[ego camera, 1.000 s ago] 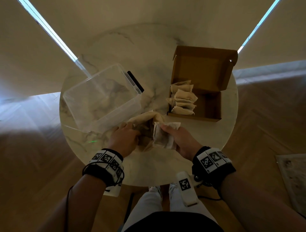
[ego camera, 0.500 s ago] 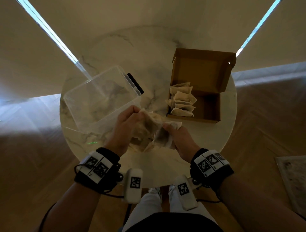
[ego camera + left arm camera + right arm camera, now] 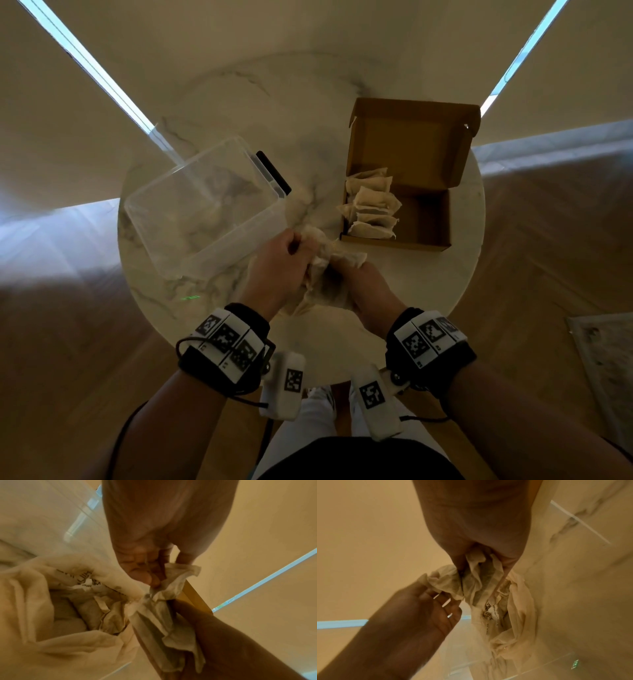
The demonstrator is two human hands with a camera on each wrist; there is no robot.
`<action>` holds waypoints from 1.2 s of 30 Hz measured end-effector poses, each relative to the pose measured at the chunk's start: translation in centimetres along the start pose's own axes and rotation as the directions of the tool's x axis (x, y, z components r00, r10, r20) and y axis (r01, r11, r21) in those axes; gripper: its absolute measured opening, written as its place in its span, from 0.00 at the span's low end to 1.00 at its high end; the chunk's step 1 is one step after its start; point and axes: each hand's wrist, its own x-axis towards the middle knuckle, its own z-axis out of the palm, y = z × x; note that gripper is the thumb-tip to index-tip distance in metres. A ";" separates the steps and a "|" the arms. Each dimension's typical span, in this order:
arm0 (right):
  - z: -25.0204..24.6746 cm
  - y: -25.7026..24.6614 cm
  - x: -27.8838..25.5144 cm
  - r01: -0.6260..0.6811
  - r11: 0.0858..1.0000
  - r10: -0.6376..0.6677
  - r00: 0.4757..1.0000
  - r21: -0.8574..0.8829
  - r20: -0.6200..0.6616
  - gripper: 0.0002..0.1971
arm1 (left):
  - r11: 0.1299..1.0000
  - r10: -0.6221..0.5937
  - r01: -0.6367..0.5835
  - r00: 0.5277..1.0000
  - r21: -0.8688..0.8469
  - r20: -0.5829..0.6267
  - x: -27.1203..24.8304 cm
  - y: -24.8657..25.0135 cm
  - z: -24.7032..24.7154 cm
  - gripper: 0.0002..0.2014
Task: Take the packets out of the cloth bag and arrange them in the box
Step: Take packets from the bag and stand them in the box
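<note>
Over the table's near edge both hands hold the beige cloth bag [image 3: 318, 291] up between them. My left hand [image 3: 301, 245] pinches the bag's rim, seen closer in the left wrist view as left hand [image 3: 154, 582] and bag [image 3: 42, 588]. My right hand [image 3: 346, 265] grips a crumpled pale packet [image 3: 352, 258] at the bag's mouth; the right wrist view shows this packet [image 3: 477, 580] inside the curled fingers. More packets [image 3: 89, 612] lie inside the bag. The open cardboard box [image 3: 424, 219] stands at the right, with several packets [image 3: 371, 209] lined along its left side.
A clear plastic container [image 3: 205, 205] stands tilted on the left of the round marble table [image 3: 308, 342], close to my left hand. A dark flat object [image 3: 274, 171] lies behind it. The box's lid [image 3: 411, 144] stands upright at the back. Wooden floor surrounds the table.
My left hand has lifted the bag off the table and drawn close to my right hand. The right hand keeps its grip on the packet and has shifted slightly away from me.
</note>
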 end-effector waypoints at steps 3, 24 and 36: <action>0.2 0.0 0.1 0.043 0.998 -0.045 0.998 -0.050 -0.041 0.14 | 0.978 0.108 -0.117 0.992 0.172 0.062 -1.2 0.5 0.6 0.23; 0.3 -0.9 -0.1 -0.090 0.980 0.086 0.996 0.176 0.030 0.17 | 0.540 0.710 -0.507 0.703 0.671 -0.041 0.1 2.6 -4.2 0.10; 0.7 -1.6 -0.2 -0.162 0.937 0.141 0.986 0.308 0.090 0.20 | 0.903 0.424 -0.424 0.905 0.073 0.016 0.4 3.3 -4.8 0.11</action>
